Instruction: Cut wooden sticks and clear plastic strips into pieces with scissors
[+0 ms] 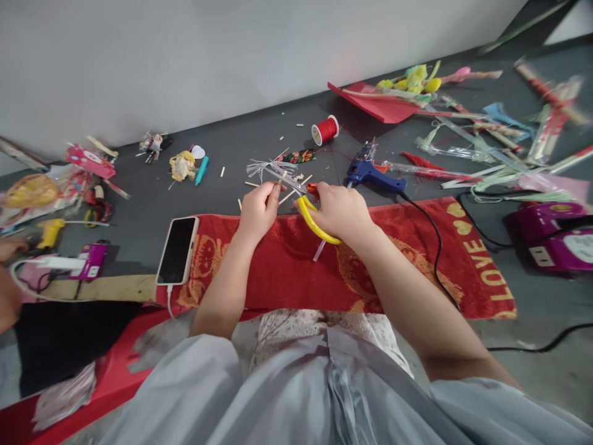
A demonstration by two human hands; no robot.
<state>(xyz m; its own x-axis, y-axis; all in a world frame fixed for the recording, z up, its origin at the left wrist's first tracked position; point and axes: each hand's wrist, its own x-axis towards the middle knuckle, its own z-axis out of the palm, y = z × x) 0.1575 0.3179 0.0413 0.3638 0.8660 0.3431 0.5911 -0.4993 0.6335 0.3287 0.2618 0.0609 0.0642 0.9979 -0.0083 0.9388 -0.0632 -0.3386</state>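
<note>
My right hand (343, 213) is closed around yellow-handled scissors (319, 225), whose blades point away toward my left hand. My left hand (260, 209) is closed in a pinch beside the blade tips; what lies between its fingers is too small to make out. A small orange-red piece (313, 190) shows by the right fingers. Below the scissors a narrow translucent strip (319, 250) sticks out over the red towel (287, 266). Just beyond both hands lie a bundle of thin white strands (269, 167) and short pale wooden sticks (288, 196).
A blue glue gun (377, 176) with a black cord rests right of my hands, near a spool of red thread (325, 130). A phone (178, 250) lies at left on the towel's edge. Craft scraps (491, 130) cover the right side. Another person's arm (8, 284) shows far left.
</note>
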